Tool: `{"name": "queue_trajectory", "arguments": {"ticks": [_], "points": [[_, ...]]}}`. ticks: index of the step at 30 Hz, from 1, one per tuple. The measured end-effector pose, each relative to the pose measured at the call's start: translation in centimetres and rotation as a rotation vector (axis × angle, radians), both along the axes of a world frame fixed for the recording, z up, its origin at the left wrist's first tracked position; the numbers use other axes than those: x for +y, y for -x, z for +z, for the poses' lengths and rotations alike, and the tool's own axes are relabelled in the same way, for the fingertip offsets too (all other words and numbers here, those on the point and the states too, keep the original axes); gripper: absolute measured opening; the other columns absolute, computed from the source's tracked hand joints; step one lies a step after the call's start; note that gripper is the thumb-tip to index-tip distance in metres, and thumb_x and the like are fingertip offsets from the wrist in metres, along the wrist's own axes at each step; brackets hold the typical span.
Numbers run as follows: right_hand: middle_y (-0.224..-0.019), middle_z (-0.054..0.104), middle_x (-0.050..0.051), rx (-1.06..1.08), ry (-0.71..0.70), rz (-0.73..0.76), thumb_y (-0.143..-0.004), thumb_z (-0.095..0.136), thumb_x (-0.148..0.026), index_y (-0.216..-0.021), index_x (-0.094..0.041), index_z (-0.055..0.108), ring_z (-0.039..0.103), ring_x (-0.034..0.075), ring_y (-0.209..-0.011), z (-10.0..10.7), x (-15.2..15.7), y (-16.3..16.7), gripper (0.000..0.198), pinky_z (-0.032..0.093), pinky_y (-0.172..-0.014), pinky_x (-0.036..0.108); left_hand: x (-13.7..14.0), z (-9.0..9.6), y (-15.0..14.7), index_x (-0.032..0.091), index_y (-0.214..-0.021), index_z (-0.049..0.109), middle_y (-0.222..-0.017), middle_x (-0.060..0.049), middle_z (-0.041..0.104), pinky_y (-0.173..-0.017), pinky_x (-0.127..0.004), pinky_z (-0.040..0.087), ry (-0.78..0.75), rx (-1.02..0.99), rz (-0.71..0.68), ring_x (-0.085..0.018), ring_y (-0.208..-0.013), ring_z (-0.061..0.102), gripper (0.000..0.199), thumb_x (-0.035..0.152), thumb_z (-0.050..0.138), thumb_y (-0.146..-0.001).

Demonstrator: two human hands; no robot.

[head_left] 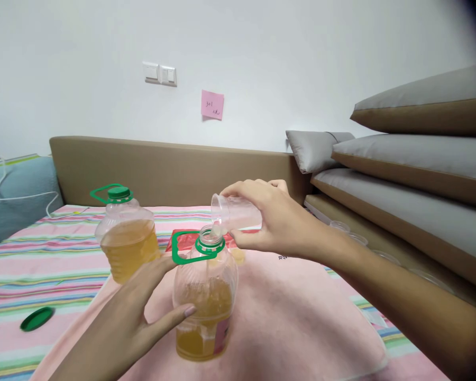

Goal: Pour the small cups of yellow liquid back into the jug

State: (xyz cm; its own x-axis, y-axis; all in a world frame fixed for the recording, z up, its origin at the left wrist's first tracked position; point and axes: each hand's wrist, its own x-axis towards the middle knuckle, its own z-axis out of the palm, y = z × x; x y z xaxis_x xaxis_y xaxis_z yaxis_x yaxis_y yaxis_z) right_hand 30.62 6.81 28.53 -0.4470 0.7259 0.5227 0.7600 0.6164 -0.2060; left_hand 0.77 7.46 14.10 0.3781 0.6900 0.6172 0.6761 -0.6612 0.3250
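An uncapped clear plastic bottle (206,299) with a green ring handle stands upright in front of me, partly filled with amber liquid. My left hand (137,312) steadies its left side, thumb across the front and fingers hidden behind. In my right hand (275,217) is a clear plastic cup (241,212), gripped from above and tipped sideways, its rim at the bottle's mouth. A thin stream seems to run down inside the neck. To the left, a second bottle (129,246) of amber liquid stands with its green cap (119,193) on.
A loose green cap (37,319) lies on the striped sheet (8,286) at left. Red plastic (181,239) lies behind the near bottle. Clear round rims (358,239) line the right side by stacked grey-brown cushions (412,196). A pink cloth (301,307) spreads beneath the bottle.
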Motion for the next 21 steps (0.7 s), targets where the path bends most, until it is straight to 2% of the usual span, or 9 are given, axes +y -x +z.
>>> {"name": "queue_trajectory", "arguments": {"ticks": [5,11,17,21], "points": [[-0.134,0.077,0.006,-0.040,-0.016,0.009,-0.089,0.081,-0.035,-0.133,-0.024,0.068,0.068,0.028,-0.119,0.3,0.3,0.1,0.048,0.029,-0.105,0.047,0.2,-0.3,0.2,0.049,-0.150,0.057,-0.148,0.001,0.073,-0.106,-0.060,0.066,0.025,0.005,0.022,-0.042,-0.136,0.071,0.065,0.074,0.072,-0.092],[-0.128,0.078,0.005,-0.075,-0.008,0.016,-0.088,0.083,-0.037,-0.133,-0.025,0.070,0.068,0.028,-0.116,1.0,0.3,0.3,0.049,0.028,-0.102,0.045,0.3,-0.3,0.2,0.049,-0.150,0.055,-0.145,0.000,0.075,-0.106,-0.061,0.065,0.017,0.010,-0.005,-0.042,-0.135,0.071,0.065,0.073,0.072,-0.093],[-0.122,0.078,0.003,-0.112,-0.018,0.023,-0.087,0.085,-0.035,-0.131,-0.026,0.071,0.067,0.026,-0.112,1.5,0.3,0.6,0.046,0.027,-0.100,0.044,0.3,0.1,0.1,0.049,-0.148,0.055,-0.144,0.000,0.075,-0.101,-0.058,0.068,0.010,0.003,-0.027,-0.039,-0.131,0.073,0.061,0.072,0.072,-0.094],[-0.123,0.078,0.002,-0.132,-0.025,0.025,-0.088,0.086,-0.036,-0.131,-0.026,0.072,0.066,0.025,-0.111,1.7,0.3,0.7,0.046,0.027,-0.100,0.044,0.2,0.1,0.2,0.048,-0.151,0.054,-0.147,0.001,0.074,-0.104,-0.056,0.067,0.020,0.010,-0.026,-0.039,-0.134,0.071,0.063,0.070,0.072,-0.095]]}}
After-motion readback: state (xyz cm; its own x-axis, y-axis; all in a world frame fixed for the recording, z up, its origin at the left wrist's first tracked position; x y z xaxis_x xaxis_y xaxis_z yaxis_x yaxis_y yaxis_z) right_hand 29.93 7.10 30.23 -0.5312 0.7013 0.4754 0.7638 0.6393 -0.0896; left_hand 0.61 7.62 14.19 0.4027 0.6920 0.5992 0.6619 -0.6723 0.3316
